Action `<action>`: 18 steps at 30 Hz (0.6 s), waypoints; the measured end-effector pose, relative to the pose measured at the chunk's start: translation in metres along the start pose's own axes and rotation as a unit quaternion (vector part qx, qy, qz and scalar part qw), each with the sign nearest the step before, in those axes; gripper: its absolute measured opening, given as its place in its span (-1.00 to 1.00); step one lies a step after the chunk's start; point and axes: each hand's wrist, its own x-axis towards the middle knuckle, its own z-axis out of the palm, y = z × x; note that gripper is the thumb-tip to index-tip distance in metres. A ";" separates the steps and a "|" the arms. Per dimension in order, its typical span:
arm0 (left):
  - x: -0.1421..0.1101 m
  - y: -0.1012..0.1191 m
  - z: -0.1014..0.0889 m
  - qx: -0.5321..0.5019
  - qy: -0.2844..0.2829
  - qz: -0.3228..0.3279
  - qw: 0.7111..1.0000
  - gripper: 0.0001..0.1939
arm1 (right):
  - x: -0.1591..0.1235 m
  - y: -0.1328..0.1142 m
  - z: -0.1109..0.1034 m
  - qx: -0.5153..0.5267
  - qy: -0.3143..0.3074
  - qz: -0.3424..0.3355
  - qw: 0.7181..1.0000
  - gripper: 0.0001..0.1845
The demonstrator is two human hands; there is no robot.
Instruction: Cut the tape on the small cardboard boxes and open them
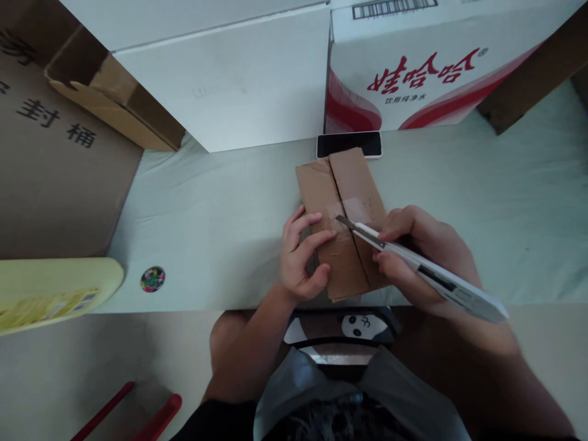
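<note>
A small brown cardboard box [351, 269] lies slightly turned near the front edge of the cloth-covered surface. Clear tape [356, 210] spans the seam between its two top flaps. My left hand [303, 260] grips the box along its left side, with fingertips resting on the top. In my right hand [422, 251] is a white utility knife [441, 278], its handle pointing toward the lower right. The knife's blade [344, 220] is out and its tip is over the taped area, just left of the seam; whether it touches the tape I cannot tell.
Behind the box lies a phone [349, 144], against a white carton with red lettering [413, 79]. A plain white carton [257, 92] stands beside it. Large brown boxes [55, 184] fill the left. Nearby are a yellow container [59, 288] and a round colourful disc [152, 279].
</note>
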 end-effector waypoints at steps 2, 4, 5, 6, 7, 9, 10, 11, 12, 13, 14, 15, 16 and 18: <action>0.000 0.001 -0.001 0.005 -0.008 -0.004 1.000 -0.49 | 0.001 0.001 0.000 -0.008 0.003 -0.001 1.000 -0.88; 0.001 0.001 -0.002 0.000 -0.010 -0.006 1.000 -0.50 | 0.001 0.001 0.000 -0.009 0.001 -0.002 1.000 -0.88; 0.001 0.001 -0.001 -0.004 -0.009 -0.006 1.000 -0.50 | 0.000 0.002 -0.001 -0.007 0.000 -0.004 1.000 -0.88; 0.001 0.001 -0.001 -0.007 -0.007 -0.005 1.000 -0.50 | 0.000 0.002 -0.001 -0.003 -0.003 -0.007 1.000 -0.88; 0.001 0.001 -0.001 -0.010 -0.005 -0.003 1.000 -0.50 | -0.001 0.003 -0.002 -0.001 -0.007 -0.010 1.000 -0.88; 0.001 0.001 -0.001 -0.009 0.000 -0.001 1.000 -0.50 | -0.001 0.004 -0.003 0.000 -0.014 -0.012 1.000 -0.89; 0.001 0.000 0.000 -0.006 0.001 -0.003 1.000 -0.50 | -0.001 0.004 -0.003 -0.001 -0.016 -0.011 1.000 -0.89; 0.001 0.000 0.000 -0.004 0.002 -0.005 1.000 -0.49 | -0.001 0.004 -0.003 -0.002 -0.016 -0.010 1.000 -0.89; 0.001 0.000 -0.001 -0.002 -0.001 -0.007 1.000 -0.49 | -0.001 0.004 -0.003 -0.002 -0.015 -0.009 1.000 -0.90; 0.001 0.000 -0.001 0.000 -0.004 -0.008 1.000 -0.49 | -0.001 0.005 -0.002 -0.001 -0.012 -0.010 1.000 -0.90; 0.000 0.000 -0.001 0.002 -0.006 -0.009 1.000 -0.48 | -0.001 0.005 -0.002 0.002 -0.008 -0.013 1.000 -0.91; 0.000 0.000 -0.001 0.003 -0.008 -0.008 1.000 -0.48 | -0.001 0.005 -0.001 0.006 -0.008 -0.016 1.000 -0.91; 0.000 0.000 -0.001 0.004 -0.009 -0.007 1.000 -0.48 | -0.001 0.005 -0.001 0.011 -0.007 -0.018 1.000 -0.91; 0.000 0.000 -0.001 0.006 -0.005 -0.008 1.000 -0.49 | -0.001 0.006 0.000 0.019 -0.006 -0.020 1.000 -0.91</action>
